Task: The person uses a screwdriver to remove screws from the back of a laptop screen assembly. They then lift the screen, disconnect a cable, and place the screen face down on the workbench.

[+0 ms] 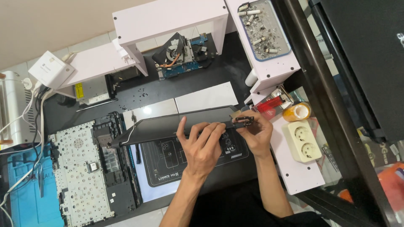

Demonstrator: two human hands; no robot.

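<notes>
Gripping a dark laptop panel [168, 126], left hand [202, 147] fingers are curled over it; its hinge [244, 121] is pinched by the right hand [256, 132].

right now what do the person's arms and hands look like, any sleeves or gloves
Both are bare: the left hand and right hand wear no gloves, and no rings or watch show. Forearms are uncovered with no sleeves in view. Slim fingers, short nails.

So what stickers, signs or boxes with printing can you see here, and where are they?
Yellow sticker: small upright rectangle on the grey metal drive under the white shelf, upper left.
White adapter box: squarish, with a small grey mark, on the shelf's left end.
Black work mat: on the desk beneath the left hand, with white outline drawings and lettering.
Blue mat: bottom left, faint raised lettering.
</notes>
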